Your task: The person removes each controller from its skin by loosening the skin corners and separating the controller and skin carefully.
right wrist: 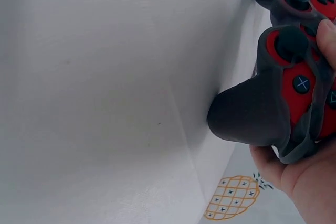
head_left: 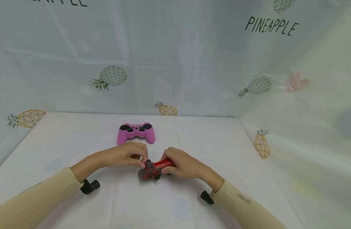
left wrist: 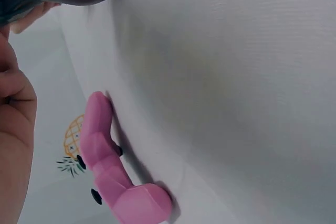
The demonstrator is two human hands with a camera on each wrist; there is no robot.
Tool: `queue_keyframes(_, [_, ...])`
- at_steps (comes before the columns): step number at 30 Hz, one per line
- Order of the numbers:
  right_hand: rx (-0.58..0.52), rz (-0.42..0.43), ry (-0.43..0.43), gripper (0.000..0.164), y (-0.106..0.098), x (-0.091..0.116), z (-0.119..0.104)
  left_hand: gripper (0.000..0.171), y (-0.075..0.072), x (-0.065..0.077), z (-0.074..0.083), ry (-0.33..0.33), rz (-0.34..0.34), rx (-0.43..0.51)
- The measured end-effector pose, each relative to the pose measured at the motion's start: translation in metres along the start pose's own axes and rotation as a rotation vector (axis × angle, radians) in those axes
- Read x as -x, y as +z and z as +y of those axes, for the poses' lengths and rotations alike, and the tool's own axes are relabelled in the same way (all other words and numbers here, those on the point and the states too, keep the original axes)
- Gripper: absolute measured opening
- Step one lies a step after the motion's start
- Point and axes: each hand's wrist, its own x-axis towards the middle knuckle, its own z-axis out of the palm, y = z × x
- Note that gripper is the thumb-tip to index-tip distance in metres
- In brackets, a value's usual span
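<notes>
Red controller point(head_left: 163, 163), its grey cover point(right wrist: 249, 111) skewed across the buttons point(right wrist: 301, 83), sits low over white cloth point(head_left: 146, 206), right hand point(head_left: 184, 163) gripping one end, seemingly for steadiness, while left hand point(head_left: 127, 155) pinches the opposite end, pink controller point(head_left: 136, 132) lying just beyond.

White surface point(head_left: 209, 136), faint round spots point(head_left: 181, 209) on its covering, pink game controller point(head_left: 136, 131) lying face up near back, red game controller point(head_left: 159, 165) nearer front, contact with surface unclear.

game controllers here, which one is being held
The red and grey controller, held by the right hand and pinched by the left hand; the pink controller lies farther back, in neither hand.
</notes>
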Motion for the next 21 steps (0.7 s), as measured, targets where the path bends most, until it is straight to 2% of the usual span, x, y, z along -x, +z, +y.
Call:
queue_keyframes(9, [0.017,0.026,0.037,0.023,-0.005,0.000,-0.003,0.005,0.008,0.006,0.000,0.042,0.143,-0.146])
queue_keyframes(15, [0.009,0.027,0.047,0.022,-0.004,-0.001,-0.003,0.005,0.016,0.013,-0.003,-0.024,0.244,-0.207])
queue_keyframes(21, [-0.005,0.028,0.040,0.023,-0.001,-0.004,-0.003,0.005,0.013,0.015,0.004,-0.066,0.267,-0.207])
